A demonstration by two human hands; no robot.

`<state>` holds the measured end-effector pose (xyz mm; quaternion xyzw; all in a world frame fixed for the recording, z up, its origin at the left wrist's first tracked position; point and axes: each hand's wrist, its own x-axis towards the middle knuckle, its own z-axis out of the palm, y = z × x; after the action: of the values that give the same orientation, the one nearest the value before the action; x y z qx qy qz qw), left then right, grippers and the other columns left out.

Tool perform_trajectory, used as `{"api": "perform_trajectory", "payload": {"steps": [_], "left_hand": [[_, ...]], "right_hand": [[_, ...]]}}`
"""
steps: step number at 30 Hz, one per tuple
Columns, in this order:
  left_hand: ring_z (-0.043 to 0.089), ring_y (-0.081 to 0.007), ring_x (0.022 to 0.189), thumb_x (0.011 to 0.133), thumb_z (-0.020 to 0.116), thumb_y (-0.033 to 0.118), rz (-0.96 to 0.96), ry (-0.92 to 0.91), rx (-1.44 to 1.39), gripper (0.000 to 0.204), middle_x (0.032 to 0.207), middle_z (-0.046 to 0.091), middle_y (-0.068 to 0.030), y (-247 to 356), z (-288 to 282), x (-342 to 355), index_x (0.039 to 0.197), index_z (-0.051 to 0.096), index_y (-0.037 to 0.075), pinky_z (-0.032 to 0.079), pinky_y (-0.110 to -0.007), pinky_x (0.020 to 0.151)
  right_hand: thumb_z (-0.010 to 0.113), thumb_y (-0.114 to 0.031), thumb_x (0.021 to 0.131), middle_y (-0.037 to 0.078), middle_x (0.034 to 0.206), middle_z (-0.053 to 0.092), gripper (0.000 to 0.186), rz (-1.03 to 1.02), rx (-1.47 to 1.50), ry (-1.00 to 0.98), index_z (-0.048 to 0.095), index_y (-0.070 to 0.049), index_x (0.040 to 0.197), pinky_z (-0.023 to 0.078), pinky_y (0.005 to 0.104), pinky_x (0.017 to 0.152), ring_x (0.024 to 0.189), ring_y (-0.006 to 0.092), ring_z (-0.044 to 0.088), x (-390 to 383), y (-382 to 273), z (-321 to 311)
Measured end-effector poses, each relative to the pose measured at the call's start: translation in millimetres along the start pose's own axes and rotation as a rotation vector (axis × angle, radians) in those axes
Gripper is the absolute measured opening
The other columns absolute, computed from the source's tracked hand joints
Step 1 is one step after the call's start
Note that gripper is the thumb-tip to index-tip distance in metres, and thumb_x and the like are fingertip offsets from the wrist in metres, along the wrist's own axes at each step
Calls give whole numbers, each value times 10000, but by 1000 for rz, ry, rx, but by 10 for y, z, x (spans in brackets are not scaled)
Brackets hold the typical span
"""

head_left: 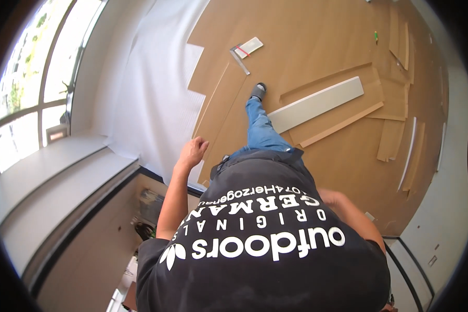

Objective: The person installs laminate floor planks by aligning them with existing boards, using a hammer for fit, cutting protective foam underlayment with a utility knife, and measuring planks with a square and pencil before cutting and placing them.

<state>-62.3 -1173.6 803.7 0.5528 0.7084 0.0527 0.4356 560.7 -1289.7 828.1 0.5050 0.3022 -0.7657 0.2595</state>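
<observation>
My left hand [195, 150] hangs at my left side above the brown floor covering, fingers loosely curled; anything inside them is hidden. My right hand [328, 196] is mostly behind my dark printed shirt [265, 265], its fingers out of sight. Below me, my leg in blue jeans [265, 130] reaches a foot in a dark slide [259, 91] beside a long pale plank [322, 106] lying among cardboard strips [340, 125]. Further ahead, a metal square [239, 61] lies against a small white piece [248, 47] with a red item on it.
White sheeting [151, 88] covers the left floor beside a windowed wall [21, 83] with a ledge [62, 182]. A dark-edged opening [145, 192] is at lower left. Cardboard pieces, thin white strips [407, 153] and a small green tool [376, 37] lie toward the right wall [442, 218].
</observation>
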Motion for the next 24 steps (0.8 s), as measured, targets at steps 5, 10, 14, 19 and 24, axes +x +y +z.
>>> {"api": "perform_trajectory", "payload": {"steps": [5,10,14,19,24], "left_hand": [[670,-173,648,986,627,321,-510,109,-398,364,751,694,-101,-690,18,526,923,705,-29,550,-351,613],[605,-166,556,988,641,255,-777,7,-470,228,718,631,-63,-290,-59,1062,952,651,30,469,-318,467],[574,-150,541,993,635,256,-747,-43,-525,224,698,591,-35,542,-294,1984,952,632,36,442,-303,465],[613,-158,618,983,629,268,-632,-78,-525,253,740,633,-55,1447,-608,3722,948,646,18,492,-305,545],[629,-161,636,976,624,296,-548,-67,-496,293,757,664,-68,2551,-909,5913,960,666,6,524,-324,577]], "right_hand": [[697,-216,850,203,1121,731,412,108,-945,46,701,-66,1234,559,445,863,959,352,715,-436,-2741,-1471],[577,-180,945,215,1122,689,230,-467,-656,946,670,-26,1089,531,482,896,1059,414,647,-841,-4001,-3159],[580,-179,953,211,1075,696,220,-694,-427,1145,673,-40,1095,539,461,860,1009,406,659,-1208,-4932,-3991],[604,-223,961,201,1023,721,259,-544,-280,910,686,-51,1136,544,439,820,947,368,699,-658,-4813,-4788],[611,-294,958,240,1134,714,354,-520,-108,628,681,-3,1148,530,420,933,1106,410,666,-319,-4001,-5524]]}}
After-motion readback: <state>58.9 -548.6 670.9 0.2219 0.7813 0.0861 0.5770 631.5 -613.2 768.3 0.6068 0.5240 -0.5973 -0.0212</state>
